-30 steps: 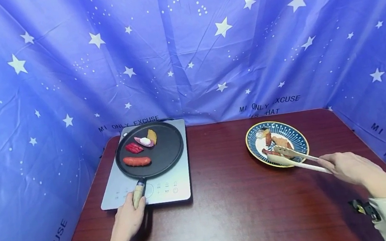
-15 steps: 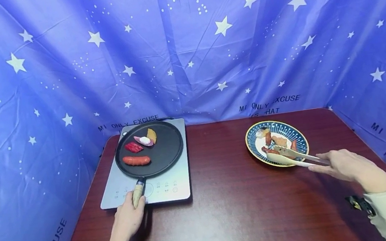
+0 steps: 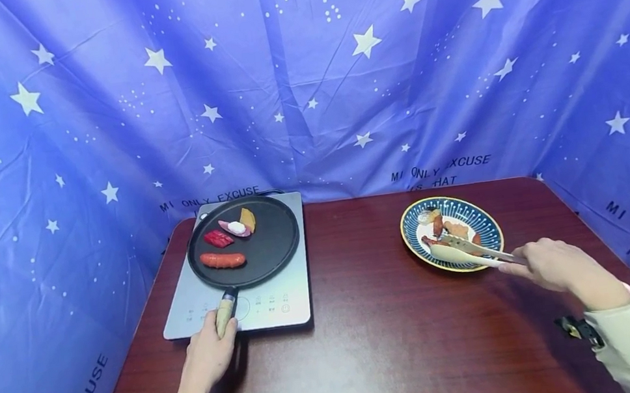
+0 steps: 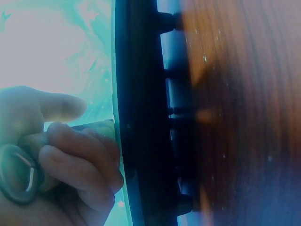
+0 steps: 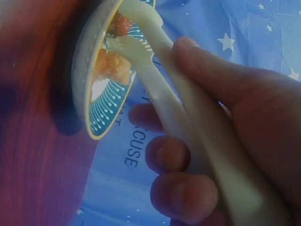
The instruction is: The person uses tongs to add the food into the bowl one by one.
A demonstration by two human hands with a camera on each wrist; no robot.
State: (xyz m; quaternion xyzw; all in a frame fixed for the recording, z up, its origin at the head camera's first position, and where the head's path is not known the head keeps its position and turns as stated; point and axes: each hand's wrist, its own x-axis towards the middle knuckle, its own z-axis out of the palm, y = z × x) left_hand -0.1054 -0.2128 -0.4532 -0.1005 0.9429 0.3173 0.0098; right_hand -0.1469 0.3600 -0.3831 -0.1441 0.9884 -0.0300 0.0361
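Note:
My left hand (image 3: 210,355) grips the pale handle (image 3: 225,315) of a flat black pan (image 3: 271,248). In the pan lie a sausage (image 3: 222,260), a red food piece (image 3: 218,238), a pink and white piece (image 3: 236,228) and a yellow wedge (image 3: 247,217). With my right hand (image 3: 560,268) I hold cream tongs (image 5: 188,99), thumb on one arm and fingers curled round the other. Their tips reach into a blue-patterned plate (image 3: 486,222), around a dark red food piece (image 3: 430,241) that they partly hide. Beside it sit a light brown piece (image 3: 456,229) and a brown piece (image 3: 437,226).
The pan stands on a silver induction cooktop (image 3: 294,291) at the left of the dark red wooden table (image 3: 366,321). Blue star-printed curtains (image 3: 318,124) hang behind and along both sides. The plate is near the table's back right.
My right hand has moved left and slightly up, and the tong tips have shifted left in the plate and drawn closer together. My left hand and the pan have stayed put.

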